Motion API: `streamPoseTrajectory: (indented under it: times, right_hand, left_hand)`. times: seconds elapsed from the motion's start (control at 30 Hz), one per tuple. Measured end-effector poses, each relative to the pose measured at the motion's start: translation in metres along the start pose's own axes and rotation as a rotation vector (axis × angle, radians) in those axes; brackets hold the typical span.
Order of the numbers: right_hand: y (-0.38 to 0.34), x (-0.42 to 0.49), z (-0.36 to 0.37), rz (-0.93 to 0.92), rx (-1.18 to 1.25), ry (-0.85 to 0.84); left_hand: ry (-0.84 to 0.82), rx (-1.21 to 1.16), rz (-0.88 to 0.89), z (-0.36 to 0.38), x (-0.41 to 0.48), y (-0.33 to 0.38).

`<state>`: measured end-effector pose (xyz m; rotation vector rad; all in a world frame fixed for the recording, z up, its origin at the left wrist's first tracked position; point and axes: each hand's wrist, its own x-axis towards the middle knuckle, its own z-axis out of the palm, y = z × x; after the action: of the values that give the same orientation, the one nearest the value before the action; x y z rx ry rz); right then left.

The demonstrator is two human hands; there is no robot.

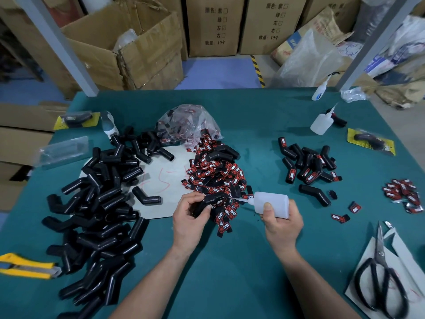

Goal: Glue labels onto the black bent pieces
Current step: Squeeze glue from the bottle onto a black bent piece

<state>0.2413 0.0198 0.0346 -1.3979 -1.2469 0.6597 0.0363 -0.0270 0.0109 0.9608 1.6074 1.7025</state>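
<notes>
Green bench filling the lower frame. Left of centre, a sprawling heap of black bent pieces: glossy, tubular, kinked at an elbow, not yet labelled. At centre, a spill of red-and-black labels; at right, a smaller cluster of labelled pieces. Just below the labels, left hand with fingers curled round one held piece; right hand wrapped round a white glue bottle, nozzle at the piece, touching or just short, cannot tell which. Probably light, rubbery, slightly yielding and smooth enough to slip; best gripped by one leg near the elbow, glued face left clear.
</notes>
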Motion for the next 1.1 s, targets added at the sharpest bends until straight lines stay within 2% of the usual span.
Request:
streamPoseTrajectory:
  times: [0.6, 0.77, 0.97, 1.1]
  right_hand:
    - [-0.0025, -0.0026, 0.0029, -0.044, -0.020, -0.013]
    - [0.0018, -0.0006, 0.0023, 0.025, 0.008, -0.004]
    - [-0.0017, -0.0019, 0.0020, -0.034, 0.010, -0.010]
    - [0.0017, 0.0004, 0.0007, 0.001, 0.017, 0.009]
  left_hand:
    - [-0.015, 0.035, -0.061, -0.0015, -0.0009, 0.0011]
    - [-0.007, 0.012, -0.069, -0.0011, -0.0013, 0.0014]
    - [-0.013, 0.005, -0.080, -0.0024, -0.0010, 0.0000]
    - [-0.015, 0.001, -0.069, -0.0028, -0.0012, 0.0011]
